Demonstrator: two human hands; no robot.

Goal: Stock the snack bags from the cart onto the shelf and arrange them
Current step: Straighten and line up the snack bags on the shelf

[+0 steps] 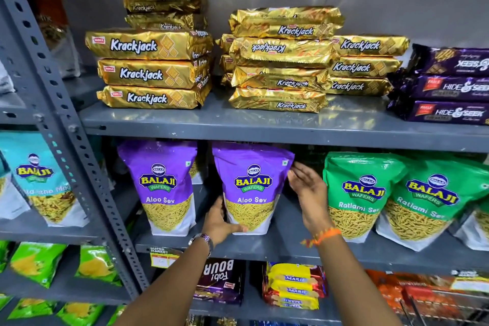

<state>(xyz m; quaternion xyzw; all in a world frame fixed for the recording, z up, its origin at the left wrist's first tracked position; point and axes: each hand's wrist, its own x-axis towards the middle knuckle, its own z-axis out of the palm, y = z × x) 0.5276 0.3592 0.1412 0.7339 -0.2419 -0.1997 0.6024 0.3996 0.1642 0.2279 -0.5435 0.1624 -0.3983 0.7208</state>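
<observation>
A purple Aloo Sev bag [251, 182] stands upright on the middle grey shelf [285, 249]. My left hand [221, 222] grips its lower left corner, thumb across the front base. My right hand [308, 193] is flat and open just beside the bag's right edge, fingertips near its upper right side. A second purple Aloo Sev bag [164, 185] stands to the left, with more behind it. Two green Ratlami Sev bags [360, 193] stand to the right.
Gold Krackjack packs [150, 71] and purple Hide & Seek packs [447, 98] are stacked on the upper shelf. Marie biscuit packs [293, 286] lie below. A perforated upright post [66, 119] divides off the left bay with teal bags [39, 180]. A wire cart edge [447, 307] shows at bottom right.
</observation>
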